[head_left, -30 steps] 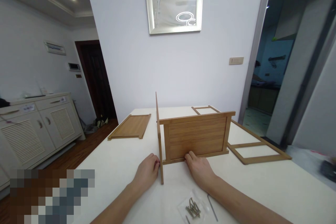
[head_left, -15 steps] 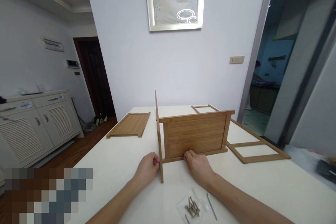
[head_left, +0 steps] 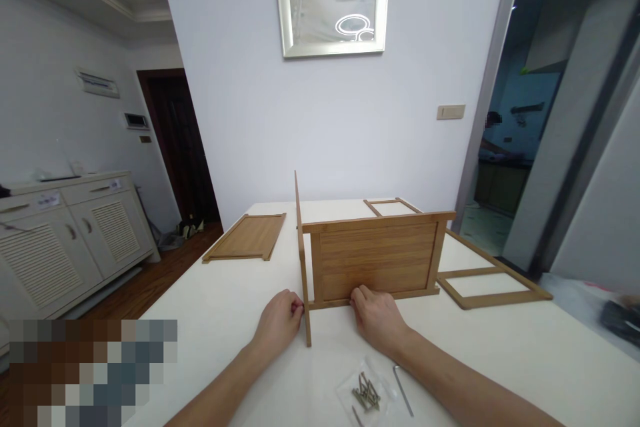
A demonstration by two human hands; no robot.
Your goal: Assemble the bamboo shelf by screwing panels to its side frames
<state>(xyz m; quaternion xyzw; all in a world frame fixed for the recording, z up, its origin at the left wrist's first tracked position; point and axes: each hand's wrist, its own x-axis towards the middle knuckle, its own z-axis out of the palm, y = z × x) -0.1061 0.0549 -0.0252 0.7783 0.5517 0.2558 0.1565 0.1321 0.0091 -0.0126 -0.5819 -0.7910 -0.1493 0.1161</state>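
A wooden panel (head_left: 377,257) stands on its long edge, and a narrow upright wooden frame (head_left: 303,280), seen edge-on, meets its left end. My right hand (head_left: 377,313) is closed on the panel's bottom rail, with the fingertips partly hidden against the wood. On the outer side of the upright frame, my left hand (head_left: 281,319) is closed in a pinch near the level of that rail. Whatever sits between its fingertips is too small to make out. Nearer me lie a clear plastic bag with several screws (head_left: 367,392) and an L-shaped hex key (head_left: 403,390).
Another wooden panel (head_left: 247,237) lies flat at the left of the white table (head_left: 210,327). An open wooden frame (head_left: 493,303) lies flat at the right, behind the standing panel. A person (head_left: 493,140) is visible through the doorway.
The standing panel's right end has shifted slightly to the right. Both hands keep nearly the same places, and the view has tilted down a little.
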